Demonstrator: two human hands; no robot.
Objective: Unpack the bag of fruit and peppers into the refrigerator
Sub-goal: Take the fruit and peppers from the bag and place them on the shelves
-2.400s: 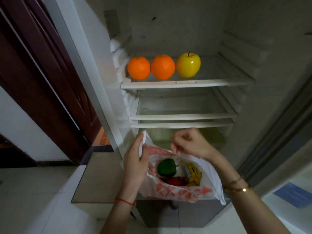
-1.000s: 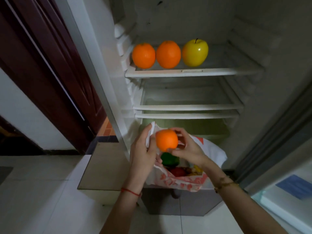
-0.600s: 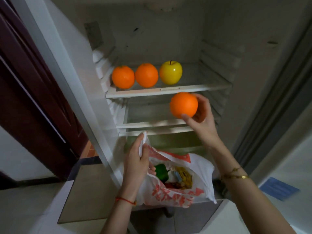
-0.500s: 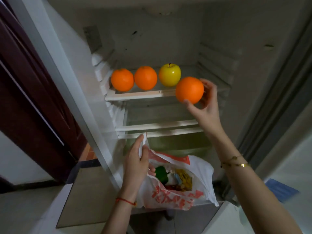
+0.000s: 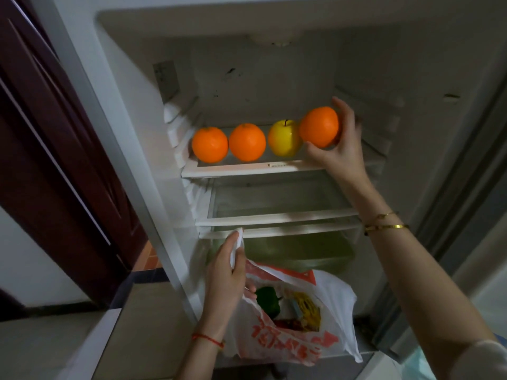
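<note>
Right hand [image 5: 338, 149]: fingers curled round an orange [image 5: 319, 127], held just above the top shelf [image 5: 247, 169], beside the yellow apple [image 5: 284, 138].
Left hand [image 5: 225, 278]: pinches the bag [image 5: 301, 341] rim, holding it open.
Still bagged: green pepper [image 5: 267, 300] (other items unclear).
Placing tip: set it flat, release slowly so nothing rolls.

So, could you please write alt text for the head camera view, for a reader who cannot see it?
A right hand holds an orange at the top fridge shelf, beside a yellow apple and two oranges. The left hand grips the edge of a plastic bag below, with a green pepper inside.
</note>
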